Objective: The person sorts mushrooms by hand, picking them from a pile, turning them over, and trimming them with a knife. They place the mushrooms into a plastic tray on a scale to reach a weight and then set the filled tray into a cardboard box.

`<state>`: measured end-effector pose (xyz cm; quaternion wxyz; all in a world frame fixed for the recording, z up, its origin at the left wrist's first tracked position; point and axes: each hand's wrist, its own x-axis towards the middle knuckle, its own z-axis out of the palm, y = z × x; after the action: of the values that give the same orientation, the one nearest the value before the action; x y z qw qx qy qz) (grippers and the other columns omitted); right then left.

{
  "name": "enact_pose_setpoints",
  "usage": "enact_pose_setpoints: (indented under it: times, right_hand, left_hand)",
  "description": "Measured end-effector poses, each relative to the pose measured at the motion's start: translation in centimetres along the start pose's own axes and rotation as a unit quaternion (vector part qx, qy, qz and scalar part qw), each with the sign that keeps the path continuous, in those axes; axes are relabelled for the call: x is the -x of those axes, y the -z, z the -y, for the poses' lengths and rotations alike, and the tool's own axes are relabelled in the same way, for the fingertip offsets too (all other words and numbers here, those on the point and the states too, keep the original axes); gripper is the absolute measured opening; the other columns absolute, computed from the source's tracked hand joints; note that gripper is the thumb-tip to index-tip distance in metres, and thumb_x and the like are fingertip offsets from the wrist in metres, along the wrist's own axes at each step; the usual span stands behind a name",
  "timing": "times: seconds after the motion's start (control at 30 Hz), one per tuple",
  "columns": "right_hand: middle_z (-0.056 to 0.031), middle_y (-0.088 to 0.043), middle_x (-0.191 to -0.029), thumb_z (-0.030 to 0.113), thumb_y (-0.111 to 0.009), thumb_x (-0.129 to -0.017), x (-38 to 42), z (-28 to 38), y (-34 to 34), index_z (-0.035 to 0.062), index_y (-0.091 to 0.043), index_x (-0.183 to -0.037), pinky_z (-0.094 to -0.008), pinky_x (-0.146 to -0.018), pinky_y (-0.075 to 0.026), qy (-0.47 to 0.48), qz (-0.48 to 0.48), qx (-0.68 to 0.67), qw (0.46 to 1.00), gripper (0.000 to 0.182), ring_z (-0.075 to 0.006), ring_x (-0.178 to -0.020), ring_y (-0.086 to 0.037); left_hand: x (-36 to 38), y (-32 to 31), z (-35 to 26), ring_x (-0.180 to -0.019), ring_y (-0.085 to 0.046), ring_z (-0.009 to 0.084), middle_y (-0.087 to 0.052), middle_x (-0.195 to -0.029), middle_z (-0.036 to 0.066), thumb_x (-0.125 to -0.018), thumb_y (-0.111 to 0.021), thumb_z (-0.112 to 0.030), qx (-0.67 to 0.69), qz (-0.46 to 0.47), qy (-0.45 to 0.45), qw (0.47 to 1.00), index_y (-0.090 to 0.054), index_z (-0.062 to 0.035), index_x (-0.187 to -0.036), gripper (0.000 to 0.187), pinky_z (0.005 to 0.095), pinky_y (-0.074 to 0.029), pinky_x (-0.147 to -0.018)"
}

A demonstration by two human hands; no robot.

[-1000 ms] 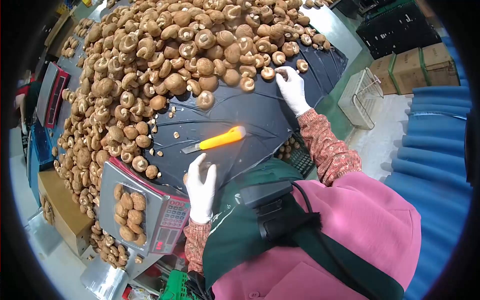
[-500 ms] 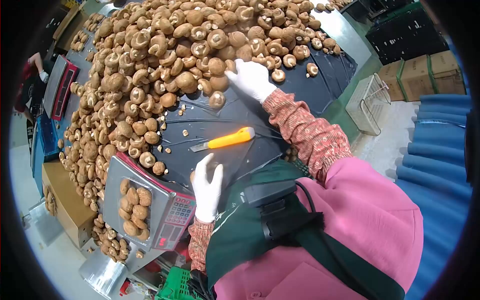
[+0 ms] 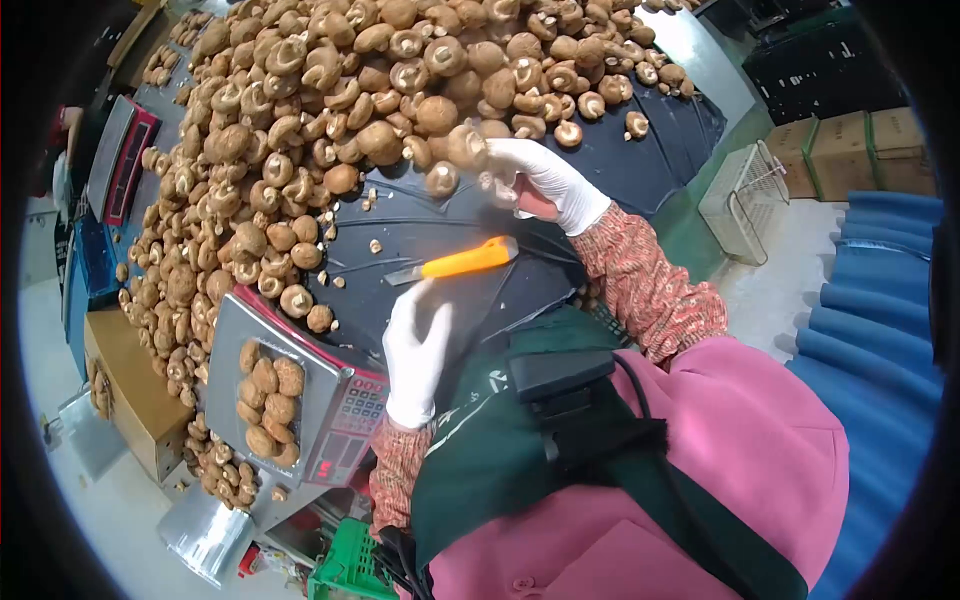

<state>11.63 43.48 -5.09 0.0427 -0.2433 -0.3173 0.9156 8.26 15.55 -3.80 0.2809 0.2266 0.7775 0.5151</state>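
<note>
My left hand (image 3: 415,355), in a white glove, has thumb and fingers apart with nothing visible between them, just below an orange-handled knife (image 3: 465,261) lying on the dark table cover (image 3: 385,225). The white-gloved right hand (image 3: 550,185) pinches a mushroom (image 3: 467,148) at its fingertips, slightly blurred, at the near edge of the large mushroom pile (image 3: 380,85). A loose mushroom (image 3: 441,179) lies below the held one. To the left of my left hand, a red scale (image 3: 345,425) bears a tray of several mushrooms (image 3: 270,403).
Cardboard boxes (image 3: 860,155) and a wire-handled basket (image 3: 742,205) are at the right, above a blue curtain (image 3: 870,300). Another scale (image 3: 118,165) stands at the far left beside a partly visible person (image 3: 62,180). A green crate (image 3: 350,565) is at the bottom.
My right hand has drawn slightly right and down from the pile and now shows a mushroom in its fingers. The left hand remains near the knife, its blurred surroundings now clearer.
</note>
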Motion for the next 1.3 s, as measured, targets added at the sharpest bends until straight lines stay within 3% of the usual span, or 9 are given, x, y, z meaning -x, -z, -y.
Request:
enact_pose_setpoints:
  times: [0.13, 0.17, 0.23, 0.43, 0.67, 0.73, 0.77, 0.9, 1.3]
  right_hand:
    - [-0.0024, -0.065, -0.087, 0.02, -0.065, -0.095, 1.0, -1.0, -1.4, 0.0081, -0.064, -0.105, -0.0265, -0.06, -0.048, -0.097, 0.087, -0.069, 0.989, 0.016, -0.0123, -0.076, -0.062]
    - [-0.005, -0.066, -0.087, 0.023, -0.062, -0.096, 1.9, -1.5, -2.5, 0.0059, -0.063, -0.108, -0.0274, -0.058, -0.047, -0.102, 0.016, -0.066, 0.992, 0.021, -0.0144, -0.07, -0.061]
    - [-0.0066, -0.066, -0.087, 0.026, -0.06, -0.097, 2.3, -2.2, -2.4, 0.0043, -0.063, -0.108, -0.0264, -0.056, -0.045, -0.167, 0.144, -0.092, 0.971, 0.024, -0.0139, -0.067, -0.06]
    - [-0.0058, -0.065, -0.079, 0.03, -0.056, -0.099, 3.2, -5.3, -4.0, -0.0005, -0.062, -0.111, -0.0213, -0.051, -0.045, -0.254, 0.24, -0.063, 0.935, 0.033, -0.0104, -0.06, -0.06]
    - [-0.0033, -0.063, -0.075, 0.03, -0.051, -0.103, 4.4, -4.1, -6.4, 0.001, -0.065, -0.112, -0.0189, -0.05, -0.041, -0.192, 0.133, 0.301, 0.925, 0.033, -0.006, -0.058, -0.056]
    - [-0.0028, -0.063, -0.076, 0.028, -0.051, -0.103, 4.6, -4.0, -6.1, 0.0017, -0.064, -0.112, -0.0181, -0.052, -0.041, -0.132, 0.168, 0.272, 0.938, 0.031, -0.0052, -0.057, -0.053]
    - [-0.0026, -0.063, -0.076, 0.028, -0.052, -0.103, 4.4, -4.3, -5.7, 0.0017, -0.064, -0.113, -0.0179, -0.052, -0.041, -0.126, 0.153, 0.269, 0.942, 0.031, -0.0049, -0.057, -0.053]
    - [-0.0022, -0.063, -0.077, 0.029, -0.053, -0.103, 5.2, -5.9, -7.0, 0.0026, -0.064, -0.115, -0.017, -0.052, -0.04, -0.126, 0.125, 0.302, 0.937, 0.031, -0.0034, -0.057, -0.052]
    - [-0.0003, -0.062, -0.082, 0.026, -0.052, -0.102, 5.5, -12.7, -15.4, 0.0014, -0.064, -0.117, -0.021, -0.061, -0.044, -0.098, 0.206, 0.499, 0.836, 0.031, -0.0049, -0.065, -0.054]
  left_hand:
    - [-1.6, 1.0, -2.7, -0.114, -0.061, 0.0163, -0.063, -0.125, 0.01, -0.094, -0.063, -0.001, 0.07, -0.01, 0.008, 0.997, -0.053, 0.001, -0.135, 0.043, 0.0304, -0.046, -0.102]
    - [-2.0, 0.8, -3.4, -0.118, -0.058, 0.0175, -0.06, -0.13, 0.011, -0.093, -0.064, 0.0, 0.106, -0.02, -0.003, 0.994, -0.05, 0.0008, -0.138, 0.047, 0.0315, -0.044, -0.104]
    - [-2.6, 0.2, -4.2, -0.127, -0.055, 0.0247, -0.057, -0.137, 0.017, -0.086, -0.074, -0.005, 0.152, -0.058, -0.036, 0.986, -0.046, 0.0008, -0.144, 0.064, 0.0353, -0.044, -0.107]
    - [-2.0, -0.6, -4.7, -0.117, -0.059, 0.0201, -0.058, -0.131, 0.013, -0.084, -0.074, -0.002, 0.162, -0.073, -0.087, 0.98, -0.048, -0.0007, -0.142, 0.063, 0.0333, -0.048, -0.1]
    - [-0.8, 0.5, -4.4, -0.109, -0.062, 0.02, -0.058, -0.13, 0.012, -0.084, -0.073, -0.005, 0.174, -0.154, -0.069, 0.97, -0.048, -0.0033, -0.141, 0.062, 0.0322, -0.052, -0.094]
    - [0.7, 1.4, -5.3, -0.117, -0.058, 0.0166, -0.054, -0.134, 0.009, -0.088, -0.065, 0.005, 0.262, -0.14, -0.041, 0.954, -0.048, -0.0041, -0.141, 0.056, 0.0297, -0.049, -0.099]
    - [1.7, 2.3, -5.4, -0.117, -0.057, 0.0147, -0.053, -0.136, 0.009, -0.09, -0.064, 0.004, 0.205, -0.138, -0.01, 0.969, -0.049, -0.0041, -0.141, 0.054, 0.0288, -0.049, -0.099]
    - [5.8, 3.6, -2.9, -0.116, -0.059, 0.0225, -0.053, -0.134, 0.014, -0.092, -0.068, -0.009, 0.432, -0.116, -0.006, 0.894, -0.041, -0.0015, -0.143, 0.059, 0.036, -0.052, -0.095]
    - [18.4, 8.5, 2.0, -0.113, -0.062, 0.0254, -0.056, -0.125, 0.014, -0.088, -0.068, -0.002, 0.427, -0.282, -0.018, 0.859, -0.044, 0.0004, -0.135, 0.052, 0.0385, -0.049, -0.102]
